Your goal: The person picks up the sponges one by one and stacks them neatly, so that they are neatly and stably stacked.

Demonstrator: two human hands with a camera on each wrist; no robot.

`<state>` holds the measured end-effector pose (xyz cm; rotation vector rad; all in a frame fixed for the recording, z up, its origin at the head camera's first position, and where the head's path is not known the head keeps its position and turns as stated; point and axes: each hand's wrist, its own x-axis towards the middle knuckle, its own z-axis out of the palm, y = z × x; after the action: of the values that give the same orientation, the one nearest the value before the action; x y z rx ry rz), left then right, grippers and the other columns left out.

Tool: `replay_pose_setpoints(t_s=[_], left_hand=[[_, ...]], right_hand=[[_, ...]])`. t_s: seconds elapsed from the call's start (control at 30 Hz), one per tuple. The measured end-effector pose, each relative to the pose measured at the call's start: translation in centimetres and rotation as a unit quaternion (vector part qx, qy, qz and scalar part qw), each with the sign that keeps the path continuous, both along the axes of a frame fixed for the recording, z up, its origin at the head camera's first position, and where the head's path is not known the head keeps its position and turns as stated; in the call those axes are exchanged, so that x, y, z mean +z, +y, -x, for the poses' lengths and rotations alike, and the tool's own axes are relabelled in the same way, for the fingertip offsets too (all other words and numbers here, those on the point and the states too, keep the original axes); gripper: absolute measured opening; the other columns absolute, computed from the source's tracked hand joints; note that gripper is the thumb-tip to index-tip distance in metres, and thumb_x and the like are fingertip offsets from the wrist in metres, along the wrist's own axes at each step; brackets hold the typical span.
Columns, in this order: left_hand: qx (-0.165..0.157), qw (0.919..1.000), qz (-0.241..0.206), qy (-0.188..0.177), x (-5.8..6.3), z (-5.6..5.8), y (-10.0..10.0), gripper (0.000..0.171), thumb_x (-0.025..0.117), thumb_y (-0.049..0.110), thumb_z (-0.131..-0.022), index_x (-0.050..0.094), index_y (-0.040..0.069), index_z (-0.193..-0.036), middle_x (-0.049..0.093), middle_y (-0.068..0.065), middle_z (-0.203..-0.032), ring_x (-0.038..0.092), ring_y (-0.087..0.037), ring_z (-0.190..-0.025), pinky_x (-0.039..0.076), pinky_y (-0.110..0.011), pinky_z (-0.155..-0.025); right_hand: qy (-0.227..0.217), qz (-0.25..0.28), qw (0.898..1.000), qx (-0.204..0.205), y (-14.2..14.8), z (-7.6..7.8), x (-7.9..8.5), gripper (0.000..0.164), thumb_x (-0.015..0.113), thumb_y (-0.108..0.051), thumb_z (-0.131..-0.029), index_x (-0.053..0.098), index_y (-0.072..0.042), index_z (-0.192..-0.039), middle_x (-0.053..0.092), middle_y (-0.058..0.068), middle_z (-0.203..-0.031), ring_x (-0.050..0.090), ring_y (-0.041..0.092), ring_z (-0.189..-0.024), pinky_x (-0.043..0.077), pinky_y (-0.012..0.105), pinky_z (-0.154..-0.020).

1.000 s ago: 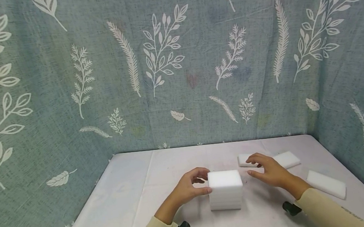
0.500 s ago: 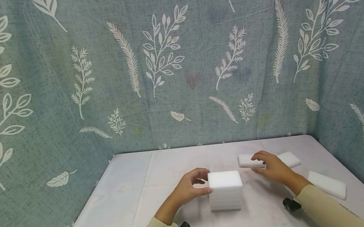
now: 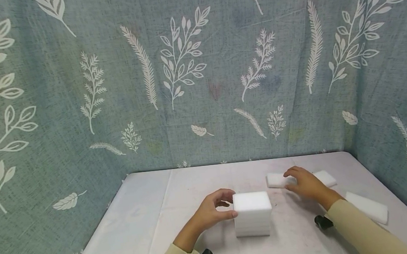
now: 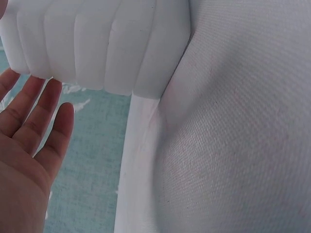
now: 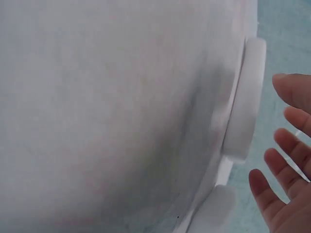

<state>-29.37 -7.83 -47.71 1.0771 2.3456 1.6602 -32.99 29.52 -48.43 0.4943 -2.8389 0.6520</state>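
Observation:
Several white sponge blocks, evenly piled, form a stack (image 3: 252,216) in the middle of the table. My left hand (image 3: 213,210) holds the upper left end of this stack, thumb at the near corner and fingers at the far one. In the left wrist view, fingertips meet the edges of the stacked blocks (image 4: 97,46). Over at the back right, my right hand (image 3: 306,184) hovers, its fingers loosely bent and holding nothing. It partly covers one flat sponge block (image 3: 276,180) and another sponge block (image 3: 325,178). The right wrist view shows its spread fingers beside a block (image 5: 245,102).
A third loose sponge block (image 3: 367,207) lies at the right, partly behind the right sleeve (image 3: 356,224). A white cloth covers the table (image 3: 153,217). Leaf-patterned curtains (image 3: 199,82) enclose the back and both sides.
My right hand has shifted slightly right and back, away from the stack and over the loose blocks. My left hand and the stack have stayed put.

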Motion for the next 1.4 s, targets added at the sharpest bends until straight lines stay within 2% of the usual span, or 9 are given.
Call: replay_pose_setpoints(t_s=[0.2,0.33,0.6,0.83,1.2,1.4], left_hand=[[0.004,0.9999,0.004,-0.010,0.0,-0.1,0.1,0.051,0.081,0.022,-0.080,0.059,0.012,-0.126,0.065,0.001,-0.114,0.061,-0.022,-0.107,0.049,-0.043,-0.093],[0.002,0.9997,0.001,-0.023,0.4,-0.4,0.2,0.052,0.080,0.015,-0.080,0.058,0.008,-0.127,0.065,-0.004,-0.115,0.060,-0.026,-0.109,0.047,-0.050,-0.095],[-0.014,0.9995,-0.009,-0.027,3.4,-2.3,0.2,0.053,0.079,0.010,-0.080,0.056,-0.003,-0.126,0.064,-0.013,-0.114,0.058,-0.038,-0.108,0.045,-0.057,-0.094],[-0.015,0.9996,-0.010,-0.020,3.3,-2.3,0.2,0.054,0.080,0.011,-0.079,0.056,-0.005,-0.126,0.065,-0.012,-0.114,0.058,-0.041,-0.107,0.045,-0.058,-0.093],[-0.013,0.9995,-0.010,-0.026,3.4,-2.4,0.3,0.055,0.079,0.012,-0.080,0.055,-0.006,-0.127,0.064,-0.013,-0.115,0.057,-0.043,-0.109,0.043,-0.060,-0.094],[-0.011,0.9995,-0.011,-0.028,3.3,-2.4,0.3,0.054,0.079,0.012,-0.080,0.056,-0.004,-0.126,0.064,-0.013,-0.115,0.057,-0.041,-0.108,0.043,-0.061,-0.094]], right_hand=[[-0.036,-0.007,0.999,-0.021,0.2,1.0,-0.3,0.037,0.076,-0.020,-0.085,0.064,-0.007,-0.117,0.055,0.015,-0.126,0.049,0.040,-0.121,0.040,0.058,-0.098],[-0.037,-0.009,0.999,-0.011,0.2,1.4,-0.6,0.035,0.076,-0.016,-0.083,0.065,-0.005,-0.114,0.056,0.016,-0.125,0.050,0.039,-0.119,0.041,0.056,-0.098],[-0.039,-0.024,0.999,-0.005,0.3,2.1,-0.7,0.032,0.076,-0.014,-0.082,0.066,-0.003,-0.111,0.056,0.018,-0.123,0.051,0.041,-0.117,0.040,0.056,-0.098],[-0.051,-0.036,0.998,-0.013,0.4,2.4,-0.5,0.032,0.078,-0.019,-0.081,0.067,-0.005,-0.108,0.057,0.018,-0.123,0.050,0.041,-0.118,0.040,0.056,-0.099],[-0.057,-0.030,0.998,-0.006,0.7,3.0,-0.7,0.033,0.078,-0.017,-0.080,0.067,-0.006,-0.108,0.057,0.015,-0.123,0.052,0.039,-0.117,0.041,0.055,-0.098],[-0.054,-0.030,0.998,-0.003,0.7,2.7,-0.5,0.036,0.079,-0.013,-0.077,0.067,-0.005,-0.109,0.058,0.017,-0.122,0.051,0.040,-0.117,0.041,0.055,-0.099]])
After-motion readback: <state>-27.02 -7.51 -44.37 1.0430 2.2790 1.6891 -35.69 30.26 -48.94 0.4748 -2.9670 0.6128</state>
